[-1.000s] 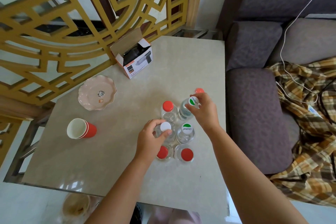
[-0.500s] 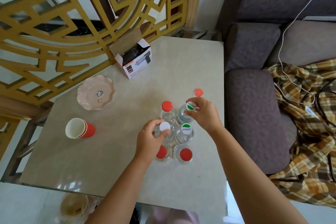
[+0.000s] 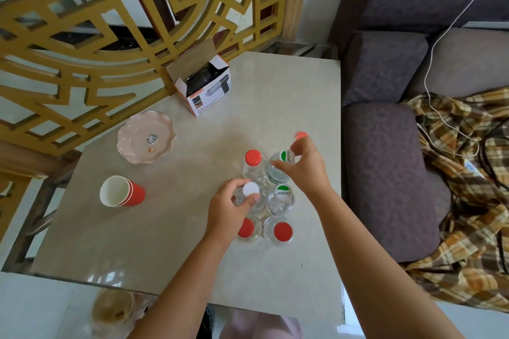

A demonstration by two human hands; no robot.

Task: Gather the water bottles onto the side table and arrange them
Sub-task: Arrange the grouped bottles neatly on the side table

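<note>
Step in hand: arranging; gathering looks nearly done. The water bottles [image 3: 281, 202] stand upright in a tight two-wide cluster on the side table [image 3: 165, 242], toward its sofa-side edge. Left hand [image 3: 228, 209], fingers curled, grips the white-capped bottle [image 3: 250, 189] near its top. Right hand [image 3: 308, 168] reaches over the cluster and pinches the far green-capped bottle [image 3: 283, 157] at the cap. A red-capped bottle [image 3: 301, 135] stands just beyond, mostly hidden. Next, probably: square both held bottles into line and bring in the stray without toppling its neighbours.
</note>
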